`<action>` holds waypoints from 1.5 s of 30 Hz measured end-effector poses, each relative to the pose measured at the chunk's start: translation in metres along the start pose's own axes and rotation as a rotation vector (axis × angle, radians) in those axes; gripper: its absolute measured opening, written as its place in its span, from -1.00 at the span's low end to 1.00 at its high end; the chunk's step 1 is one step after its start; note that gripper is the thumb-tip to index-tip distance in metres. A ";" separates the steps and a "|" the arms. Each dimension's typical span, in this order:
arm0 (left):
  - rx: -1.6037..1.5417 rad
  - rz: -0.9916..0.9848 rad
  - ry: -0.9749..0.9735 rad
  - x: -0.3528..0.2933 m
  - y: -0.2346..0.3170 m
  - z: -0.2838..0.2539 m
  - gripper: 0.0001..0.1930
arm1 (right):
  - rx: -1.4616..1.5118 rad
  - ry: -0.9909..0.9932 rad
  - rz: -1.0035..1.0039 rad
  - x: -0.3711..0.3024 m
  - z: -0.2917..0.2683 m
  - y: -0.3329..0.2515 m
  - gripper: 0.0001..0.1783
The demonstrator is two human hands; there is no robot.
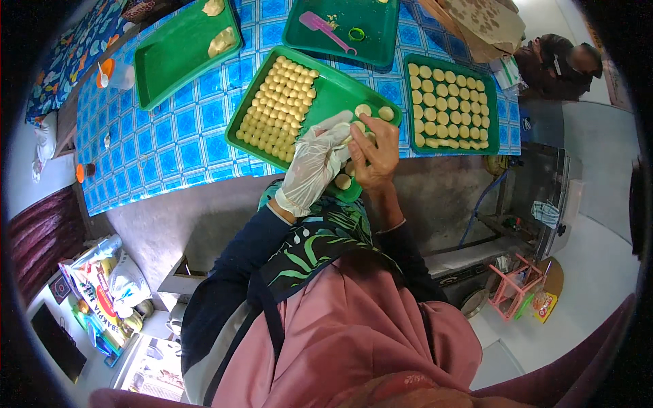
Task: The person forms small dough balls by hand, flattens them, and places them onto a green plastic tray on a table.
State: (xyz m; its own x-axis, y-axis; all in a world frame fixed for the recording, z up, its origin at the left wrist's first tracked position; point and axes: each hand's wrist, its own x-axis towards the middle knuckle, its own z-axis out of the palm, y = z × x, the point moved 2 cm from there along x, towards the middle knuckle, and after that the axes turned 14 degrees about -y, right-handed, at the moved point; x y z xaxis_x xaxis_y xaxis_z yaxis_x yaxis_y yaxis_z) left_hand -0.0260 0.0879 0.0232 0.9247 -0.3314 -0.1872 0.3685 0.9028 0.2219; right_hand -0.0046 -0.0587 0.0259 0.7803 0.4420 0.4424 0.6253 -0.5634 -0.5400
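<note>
My left hand point(316, 160), in a thin white glove, is closed around a small pale dough disc point(358, 127), partly hidden by the fingers. My bare right hand point(375, 155) pinches at the same piece, its thumb and fingertips meeting the gloved fingers. Both hands hover over the near right part of a green tray point(333, 92). Rows of small round dough balls point(277, 109) fill that tray's left side. A few flattened dough discs point(386, 113) lie at its right, and another disc point(343, 181) shows below my hands at the near corner.
At the right, another green tray point(493, 146) holds rows of flat discs. A green tray point(160, 71) with dough lumps stands far left; a dark green one at the back carries a pink spatula point(316, 22) and a green ring cutter point(356, 34). A person point(554, 64) sits beyond the blue-checked table point(197, 146).
</note>
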 end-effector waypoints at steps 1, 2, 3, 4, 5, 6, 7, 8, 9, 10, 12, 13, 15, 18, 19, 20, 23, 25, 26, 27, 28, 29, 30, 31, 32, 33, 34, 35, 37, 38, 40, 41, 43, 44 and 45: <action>-0.016 0.026 -0.012 0.001 0.000 0.000 -0.65 | -0.001 0.000 -0.001 -0.001 0.001 -0.001 -0.68; -0.016 0.027 -0.013 0.002 0.000 -0.001 -0.65 | 0.030 0.013 0.022 -0.002 0.002 -0.001 -0.69; 0.011 0.004 -0.012 0.003 0.000 0.003 -0.65 | 0.064 0.027 0.045 -0.003 0.005 -0.001 -0.70; 0.037 -0.018 -0.010 0.005 0.000 0.006 -0.65 | 0.067 0.028 0.043 -0.005 0.009 -0.001 -0.70; 0.040 -0.015 -0.009 0.004 -0.001 0.006 -0.65 | 0.498 0.067 0.228 -0.007 0.014 0.003 -0.71; 0.099 0.024 0.021 0.004 -0.002 0.006 -0.65 | 0.923 0.106 0.413 -0.011 0.021 0.008 -0.72; 0.158 0.063 0.051 0.004 -0.003 0.006 -0.65 | 0.921 0.108 0.412 -0.013 0.027 0.011 -0.72; 0.157 0.062 0.048 0.005 -0.003 0.006 -0.65 | 1.188 0.166 0.465 -0.016 0.036 0.017 -0.71; 0.181 0.068 0.061 0.005 -0.001 0.004 -0.65 | 1.460 0.219 0.512 -0.014 0.042 0.018 -0.68; 0.204 0.074 0.073 0.005 0.000 0.003 -0.64 | 1.461 0.216 0.509 -0.013 0.044 0.017 -0.68; 0.191 0.096 0.065 0.007 0.000 0.000 -0.64 | 1.115 0.195 0.501 -0.013 0.043 0.011 -0.71; 0.177 0.113 0.058 0.007 0.000 -0.002 -0.64 | 1.119 0.191 0.502 -0.013 0.042 0.008 -0.71; 0.174 0.109 0.043 0.007 0.002 -0.006 -0.64 | 0.897 0.143 0.501 -0.012 0.037 0.004 -0.70; 0.194 0.103 0.032 0.006 0.005 -0.005 -0.63 | 0.815 0.127 0.392 -0.010 0.035 0.006 -0.70; 0.220 0.105 0.041 0.006 0.007 -0.003 -0.63 | 0.816 0.126 0.389 -0.009 0.035 0.007 -0.70; 0.222 0.107 0.040 0.007 0.008 -0.001 -0.63 | 0.861 0.137 0.393 -0.010 0.035 0.006 -0.71; 0.245 0.101 0.029 0.008 0.010 0.004 -0.61 | 1.009 0.158 0.480 -0.009 0.031 0.009 -0.70; 0.129 0.071 -0.004 0.006 0.014 0.010 -0.59 | 1.115 0.173 0.561 -0.005 0.029 0.009 -0.69; 0.130 0.069 -0.004 0.006 0.015 0.008 -0.59 | 1.137 0.158 0.544 -0.002 0.028 0.010 -0.68; 0.189 0.050 -0.020 0.007 0.016 0.005 -0.58 | 1.157 0.143 0.528 0.000 0.027 0.011 -0.68; 0.248 0.031 -0.036 0.007 0.016 0.003 -0.56 | 1.155 0.146 0.528 0.001 0.027 0.015 -0.68; 0.247 0.029 -0.037 0.008 0.015 0.001 -0.56 | 1.352 0.138 0.595 -0.001 0.028 0.020 -0.69; 0.292 0.026 -0.046 0.009 0.015 0.001 -0.54 | 1.550 0.128 0.664 -0.001 0.030 0.021 -0.70; 0.338 0.024 -0.054 0.009 0.015 0.000 -0.52 | 1.550 0.129 0.667 0.000 0.029 0.021 -0.70; 0.336 0.022 -0.052 0.010 0.015 -0.001 -0.52 | 1.690 0.124 0.653 0.000 0.029 0.021 -0.71; 0.365 0.019 -0.038 0.011 0.018 0.001 -0.50 | 1.832 0.116 0.637 0.004 0.029 0.018 -0.73; 0.393 0.017 -0.024 0.011 0.020 0.002 -0.47 | 1.834 0.113 0.641 0.006 0.027 0.016 -0.73; 0.391 0.019 -0.021 0.010 0.021 0.003 -0.47 | 1.732 0.054 0.695 0.009 0.026 0.013 -0.74; 0.376 0.010 -0.038 0.007 0.024 0.008 -0.50 | 1.631 -0.003 0.754 0.006 0.027 0.013 -0.75; 0.406 -0.007 -0.047 0.007 0.026 0.011 -0.42 | 1.537 -0.029 0.706 0.004 0.028 0.016 -0.77; 0.382 -0.022 -0.027 0.006 0.028 0.006 -0.43 | 1.446 -0.064 0.660 0.004 0.029 0.012 -0.79; 0.360 -0.041 -0.014 0.006 0.029 0.002 -0.45 | 1.221 -0.086 0.656 0.002 0.028 0.010 -0.80; 0.323 -0.008 -0.039 0.007 0.030 -0.013 -0.48 | 0.999 -0.116 0.638 0.005 0.024 0.004 -0.81; 0.325 -0.040 -0.055 0.007 0.031 -0.021 -0.48 | 0.667 -0.129 0.427 0.009 0.018 -0.001 -0.80; 0.323 -0.080 -0.076 0.009 0.032 -0.020 -0.49 | 0.329 -0.132 0.221 0.010 0.013 -0.006 -0.79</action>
State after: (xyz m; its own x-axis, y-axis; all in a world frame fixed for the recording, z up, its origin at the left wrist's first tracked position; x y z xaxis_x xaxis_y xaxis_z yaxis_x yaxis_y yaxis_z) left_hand -0.0083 0.1195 0.0096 0.8917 -0.4281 -0.1473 0.4401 0.7435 0.5034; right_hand -0.0002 -0.0414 0.0241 0.8776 0.4330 0.2057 0.3955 -0.4112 -0.8213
